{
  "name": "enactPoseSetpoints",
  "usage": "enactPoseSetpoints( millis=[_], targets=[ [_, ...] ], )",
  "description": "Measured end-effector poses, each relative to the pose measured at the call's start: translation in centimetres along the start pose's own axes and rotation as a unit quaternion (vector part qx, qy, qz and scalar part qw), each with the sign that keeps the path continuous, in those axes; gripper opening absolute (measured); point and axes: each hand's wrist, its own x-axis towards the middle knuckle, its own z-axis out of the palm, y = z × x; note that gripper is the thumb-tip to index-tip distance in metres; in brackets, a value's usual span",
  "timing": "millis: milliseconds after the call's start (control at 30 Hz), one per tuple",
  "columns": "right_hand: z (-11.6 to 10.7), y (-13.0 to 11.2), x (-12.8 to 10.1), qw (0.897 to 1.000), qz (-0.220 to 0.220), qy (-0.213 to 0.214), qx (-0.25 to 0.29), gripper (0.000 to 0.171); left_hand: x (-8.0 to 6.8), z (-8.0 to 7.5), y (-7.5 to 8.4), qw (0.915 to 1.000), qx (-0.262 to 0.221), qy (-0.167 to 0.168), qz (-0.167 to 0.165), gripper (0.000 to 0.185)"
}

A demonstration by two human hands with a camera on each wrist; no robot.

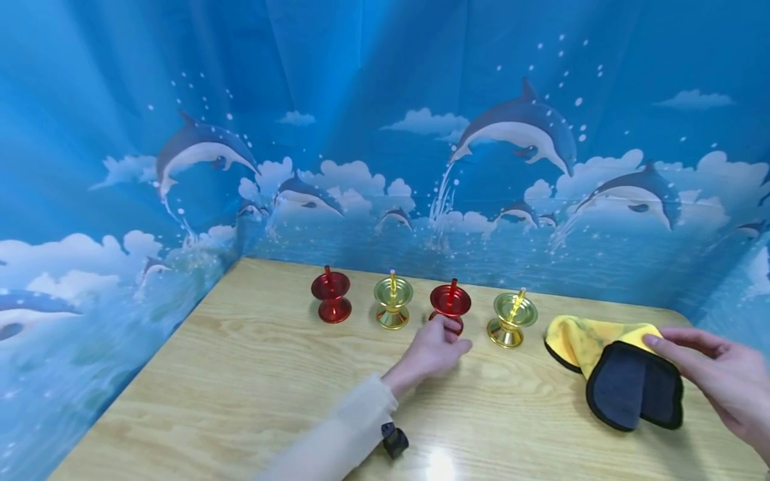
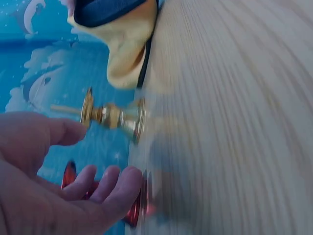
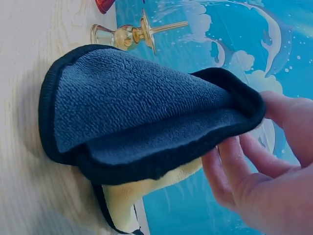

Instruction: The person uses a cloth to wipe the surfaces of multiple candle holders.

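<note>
Your left hand (image 1: 434,347) reaches to the second red candle holder (image 1: 450,302), with the fingers curled around its base; in the left wrist view the fingertips (image 2: 128,182) lie against the red base, so the hand grips it lightly. This holder stands third in the row, at about 12 o'clock from your hand.

Your right hand (image 1: 722,377) pinches the edge of the folded cloth (image 1: 619,374), yellow on one side and dark grey on the other, with a black border. The cloth lies on the wooden table (image 1: 240,394), at 9 o'clock from this hand.

Between the two hands stands a gold candle holder (image 1: 510,319), near the cloth. At 10 o'clock from your left hand stand another gold candle holder (image 1: 393,302) and the first red candle holder (image 1: 331,297). Behind the table hangs a blue dolphin backdrop (image 1: 385,133).
</note>
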Motion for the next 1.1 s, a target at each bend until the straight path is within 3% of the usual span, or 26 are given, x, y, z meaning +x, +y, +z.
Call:
enactPoseSetpoints(
  millis=[167,400,667,967,1100],
  targets=[
    [0.1,0.0,-0.1,1.0,-0.007,-0.016,-0.018,0.042,0.7,-1.3,-0.7,0.9966,-0.023,0.078,0.008,0.045],
    [0.4,0.0,-0.5,0.998,-0.052,-0.03,-0.015,0.029,2.2,-0.6,-1.0,0.99,-0.049,0.132,0.007,0.059],
    [0.5,-0.1,-0.6,0.998,-0.055,-0.027,-0.012,0.03,3.7,0.3,-1.1,0.9829,-0.112,0.145,-0.022,0.053],
    [1.3,-0.6,-0.8,0.996,-0.074,-0.033,-0.049,0.057,4.7,1.1,-0.6,0.9805,-0.092,0.159,-0.071,0.046],
    [1.4,-1.0,-1.0,0.995,-0.074,-0.034,-0.053,0.063,4.6,1.0,-0.6,0.9797,-0.094,0.163,-0.068,0.045]
  ],
)
